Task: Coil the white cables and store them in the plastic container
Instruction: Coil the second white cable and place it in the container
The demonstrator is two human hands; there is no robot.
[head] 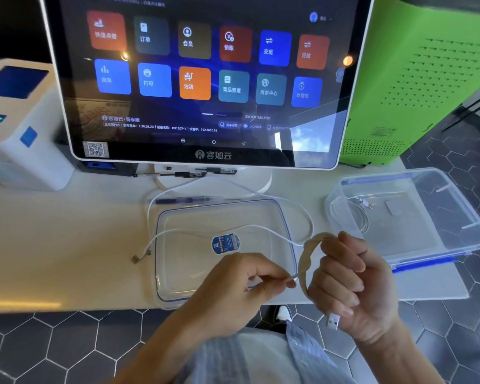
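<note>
The touchscreen terminal point(205, 79) shows coloured tiles reading 订单, 会员, 销账, 交班, 日结, 打印, 沽清, 菜品管理 and 商家中心, and its lower bezel carries the brand 客如云 beside a QR code sticker point(95, 149). A status line on the screen gives 1.39.01.20, HX1507-1 and IP 192.168.1.16. The blue label point(225, 243) on the clear lid point(178, 273) is too small to read.

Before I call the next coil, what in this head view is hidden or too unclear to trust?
- How many turns the right hand holds: motion blur smears the white cable there.
- The left hand pinch point: blurred.
- Contents of the plastic container: a coiled cable shows faintly through the glare, count uncertain.
- The connector at the far cable end: too small.
- The lid label: unreadable.
</note>
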